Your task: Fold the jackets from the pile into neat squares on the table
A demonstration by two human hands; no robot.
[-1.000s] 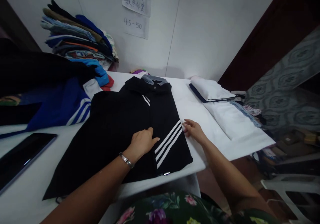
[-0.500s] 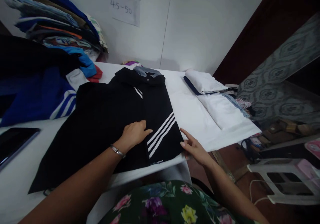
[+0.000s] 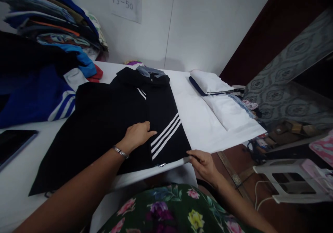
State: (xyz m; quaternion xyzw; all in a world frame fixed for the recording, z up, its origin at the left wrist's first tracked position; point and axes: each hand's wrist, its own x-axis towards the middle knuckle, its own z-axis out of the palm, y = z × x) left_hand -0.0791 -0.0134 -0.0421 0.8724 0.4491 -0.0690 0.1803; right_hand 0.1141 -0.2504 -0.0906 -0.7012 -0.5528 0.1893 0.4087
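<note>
A black collared shirt (image 3: 109, 122) with white stripes and a grey inner collar lies spread on the white table (image 3: 205, 132), its right side folded inward. My left hand (image 3: 137, 136), wearing a bracelet, rests on the shirt beside the stripes. Its thumb stands apart from the bent fingers, and nothing shows between them. At the near right corner of the shirt, by the table's front edge, my right hand (image 3: 204, 162) pinches the black cloth between thumb and fingers.
Folded white garments (image 3: 210, 82) lie at the right back. A tall clothes pile (image 3: 59, 21) and blue striped clothing (image 3: 39, 97) stand at the left. A dark phone or tablet (image 3: 15, 144) lies near left. A white plastic stool (image 3: 291, 181) stands right.
My right hand has moved down slightly and closed on the shirt's corner; its fingers were apart before. My left hand stays on the shirt. The whole view has shifted a little.
</note>
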